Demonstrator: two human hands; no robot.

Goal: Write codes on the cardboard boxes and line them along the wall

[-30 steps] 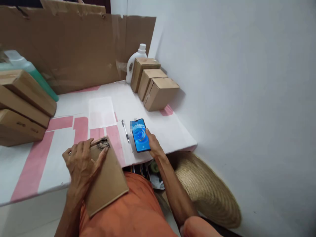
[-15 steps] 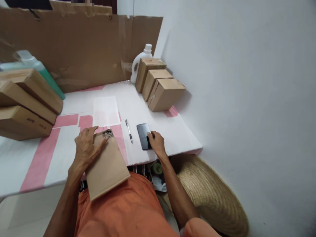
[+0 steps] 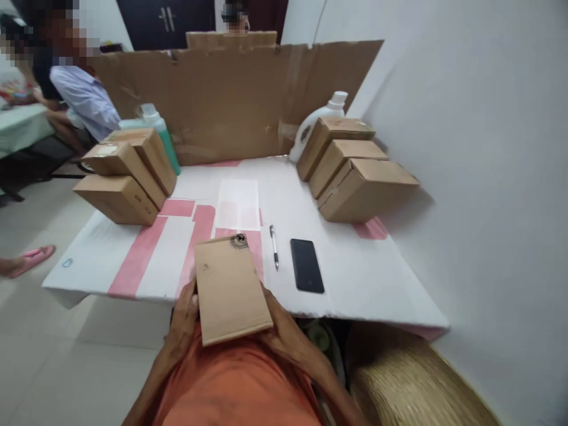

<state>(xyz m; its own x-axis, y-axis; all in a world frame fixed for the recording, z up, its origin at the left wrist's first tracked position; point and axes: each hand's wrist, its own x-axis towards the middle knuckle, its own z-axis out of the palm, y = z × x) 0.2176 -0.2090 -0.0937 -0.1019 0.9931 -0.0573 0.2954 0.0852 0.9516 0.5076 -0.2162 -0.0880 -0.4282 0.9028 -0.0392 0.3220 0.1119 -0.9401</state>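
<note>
A flat brown cardboard piece [image 3: 231,290] with a black scribble at its top edge leans between the table edge and my orange shirt. My left hand [image 3: 184,319] grips its left side, fingers partly hidden. On its lower right side is my right hand [image 3: 281,328], with fingers tucked beneath the cardboard. A black smartphone [image 3: 307,266] lies face up to the right, its screen dark. Between phone and cardboard rests a clear pen with black ends [image 3: 274,248]. A white sheet of paper [image 3: 237,204] lies flat beyond the cardboard.
Stacked cardboard boxes [image 3: 119,198] and a green bottle [image 3: 166,142] stand left; more boxes [image 3: 368,189] and a white jug [image 3: 317,121] stand right by the wall. A cardboard screen [image 3: 222,106] closes the back. A woven basket [image 3: 412,378] sits below right. People sit beyond.
My right hand has left the phone and come to the cardboard's right side. My left hand has slid from its top down to its left side. The view has swung left.
</note>
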